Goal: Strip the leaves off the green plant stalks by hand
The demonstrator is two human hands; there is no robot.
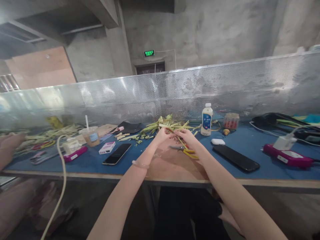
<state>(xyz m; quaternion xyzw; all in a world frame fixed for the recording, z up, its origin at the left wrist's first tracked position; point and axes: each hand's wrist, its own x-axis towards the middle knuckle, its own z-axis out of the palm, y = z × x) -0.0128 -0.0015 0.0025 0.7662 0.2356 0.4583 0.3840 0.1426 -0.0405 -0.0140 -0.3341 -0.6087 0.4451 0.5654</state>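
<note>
Close together over the middle of the table are my left hand [163, 136] and my right hand [186, 136]. The fingers of each are pinched on a pale green plant stalk [168, 127], which passes between them; its exact kind is not clear. Just behind lies a heap of green and yellowish stalks and leaves [160, 123]. Below my hands, scissors [191, 153] with yellow handles rest on a brown board [172, 168]. Leafy scraps [142, 137] are scattered left of the heap.
Left of me are a black phone [117, 154], a small box [107, 147] and a cup with a straw [93, 136]. To the right stand a bottle [206, 121], another phone [235, 157] and a purple power strip [287, 156]. Another person's hand [11, 145] is at far left.
</note>
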